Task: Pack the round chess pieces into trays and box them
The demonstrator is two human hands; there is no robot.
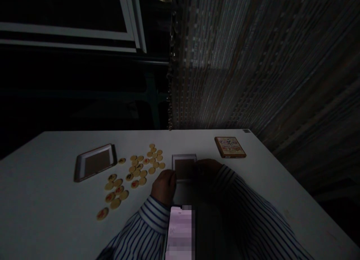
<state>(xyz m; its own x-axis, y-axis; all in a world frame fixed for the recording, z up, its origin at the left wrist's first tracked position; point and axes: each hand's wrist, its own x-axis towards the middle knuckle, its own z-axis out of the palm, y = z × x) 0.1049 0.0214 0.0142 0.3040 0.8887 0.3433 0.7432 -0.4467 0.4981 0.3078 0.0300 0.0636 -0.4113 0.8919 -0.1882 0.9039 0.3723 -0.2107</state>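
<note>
A small shallow open box point(184, 156) with pale walls and a brown bottom is between my hands, over the white table. My left hand point(164, 185) is closed at its left edge. At the opposite edge, my right hand point(208, 167) also has its fingers closed on the rim, though shadow hides part of them. Left of the box lie many round wooden Chinese chess pieces point(136, 173), some with red or dark characters facing up.
A second shallow open box point(97, 163) lies on the white table point(56, 215) at the left. A printed flat box point(230, 147) rests at the back right. A lit phone point(180, 233) is at the near edge. A string curtain point(213, 65) hangs behind the table.
</note>
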